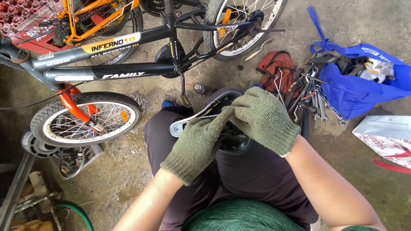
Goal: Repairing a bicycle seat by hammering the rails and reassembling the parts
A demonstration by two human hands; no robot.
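Head view, looking down onto the lap of a seated person: both hands wear knitted olive-green gloves and meet over a black bicycle saddle (227, 137) turned underside-up on the thighs, its silver rails and a pale metal end showing toward the left. Left hand (198, 144) closed around the near-left side of the saddle, fingers pointing up and inward; right hand (262, 117) curled over the top right, fingertips pressing into the rail area, the two hands touching at the fingertips. Saddle judged light for its bulk: stiff plastic shell, slightly yielding padded cover, hard steel rails. Rails look like the sure grip, being narrow and rigid; the smooth cover may slip against knitted gloves, and the lap gives only a soft, unsteady rest. Any small clamp hardware is hidden under the fingers, cannot tell. Around: a black bicycle frame (128, 70) lies just ahead across the concrete floor (128, 171), its small white-rimmed front wheel (85, 117) with an orange fork to the left, a rear wheel (239, 25) at top, an orange bicycle (94, 17) behind. A small can (198, 88) stands on the floor near the knees. To the right, a rust-red pouch (276, 68), a spread of wrenches (317, 102), a blue bag (364, 81), a white printed bag (385, 137)
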